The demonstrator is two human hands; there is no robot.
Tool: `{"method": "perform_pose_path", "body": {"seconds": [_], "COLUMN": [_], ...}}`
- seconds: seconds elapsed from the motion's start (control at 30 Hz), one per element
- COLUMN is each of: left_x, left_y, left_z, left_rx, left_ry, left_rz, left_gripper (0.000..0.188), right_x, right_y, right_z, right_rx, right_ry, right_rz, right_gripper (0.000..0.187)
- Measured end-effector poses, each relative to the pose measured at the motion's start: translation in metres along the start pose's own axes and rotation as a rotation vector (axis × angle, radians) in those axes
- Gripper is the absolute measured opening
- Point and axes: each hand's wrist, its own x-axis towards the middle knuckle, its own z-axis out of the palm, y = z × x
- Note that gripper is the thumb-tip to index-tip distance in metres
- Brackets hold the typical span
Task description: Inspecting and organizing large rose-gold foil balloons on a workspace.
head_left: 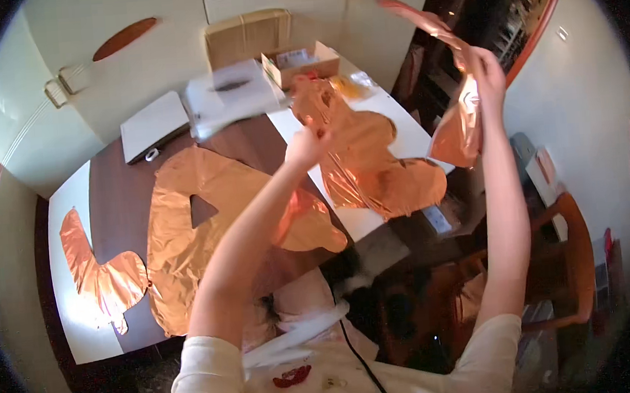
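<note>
Several flat copper-coloured foil balloons lie in a row over the table. My right hand is raised at the right, closed round a shiny foil balloon that hangs below it and sticks up past it to the upper left. My left hand has its fingers pinched at the left edge of a lobed foil balloon. Left of my left forearm spreads a large foil balloon with a triangular hole, partly hidden by that arm. A curved foil balloon lies at the far left, touching it.
A brown and white table carries the balloons. Toward its back are a white flat device, a clear plastic sheet or bag and an open cardboard box. A chair back stands behind; a wooden chair is at the right.
</note>
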Motion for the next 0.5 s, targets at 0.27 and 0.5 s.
{"method": "perform_pose_path", "body": {"seconds": [0.27,0.5], "left_x": [-0.057,-0.109], "left_y": [0.033,-0.044], "left_z": [-0.111,-0.173], "left_rx": [-1.485,-0.903], "left_ry": [-0.469,0.202], "left_rz": [-0.155,-0.266], "left_gripper": [0.076,0.013], "right_x": [-0.114,-0.214], "right_y": [-0.125,-0.172], "right_z": [0.087,0.169], "right_rx": [-0.009,0.032], "right_ry": [-0.342,-0.53], "right_rz": [-0.335,-0.441], "right_gripper": [0.003,0.011]}}
